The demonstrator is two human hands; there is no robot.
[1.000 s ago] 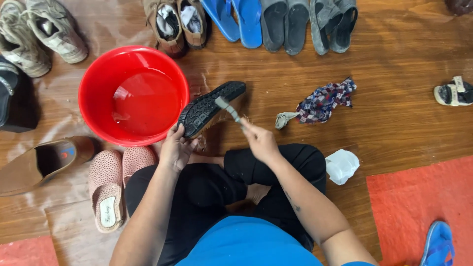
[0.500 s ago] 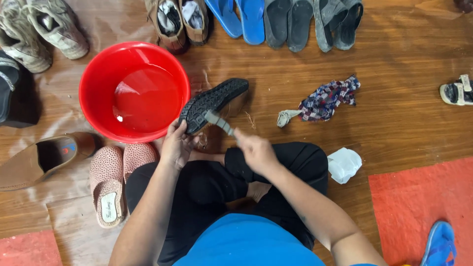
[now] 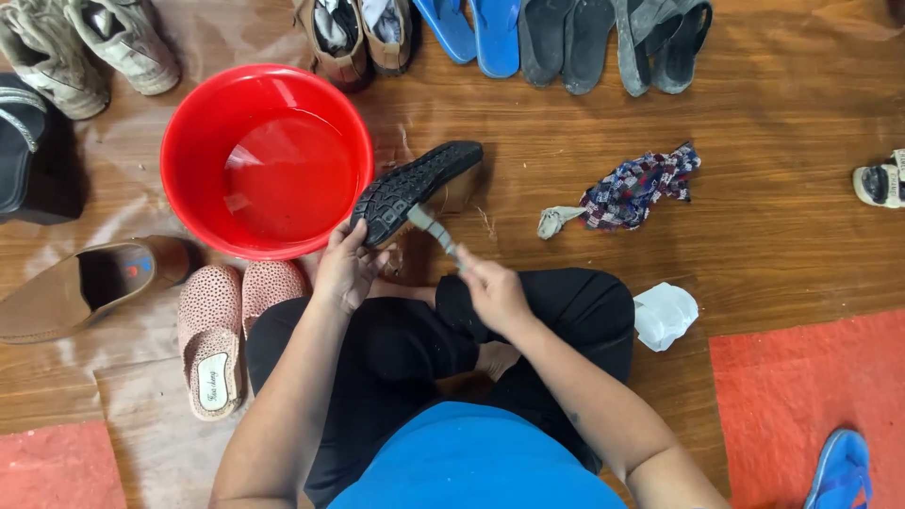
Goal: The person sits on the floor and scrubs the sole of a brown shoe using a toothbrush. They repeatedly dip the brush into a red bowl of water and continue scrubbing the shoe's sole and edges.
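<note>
Shoe (image 3: 415,188) with a black, knobbly tread sits tilted sole-up in front of the seated person's knees, just to the right of the red basin (image 3: 193,123). The left hand (image 3: 344,269) wraps its fingers around the near end of the shoe and holds it off the wooden floor (image 3: 782,245). The right hand (image 3: 495,292) is pressed together around the handle of a small brush (image 3: 432,226), whose head lies against the sole. The basin has water in it and stands on a sheet of clear plastic (image 3: 141,443) spread over the floor.

Beside the left knee lies a pair of pink dotted slip-ons (image 3: 222,325), and further left a brown loafer (image 3: 80,292). A dark bag (image 3: 24,151) rests at the left edge. Along the top run grey sneakers (image 3: 90,47), brown shoes (image 3: 358,33), blue flip-flops (image 3: 471,33), dark flip-flops (image 3: 566,38) and grey sandals (image 3: 660,42). To the right of the shoe a checked rag (image 3: 627,188) lies crumpled on the floor, and nearer the right knee a white crumpled piece (image 3: 663,314), cloth or plastic I cannot tell. A sandal (image 3: 881,179) shows at the right edge, a red mat (image 3: 801,396) covers the lower right corner, and a blue flip-flop (image 3: 839,467) lies on it.
</note>
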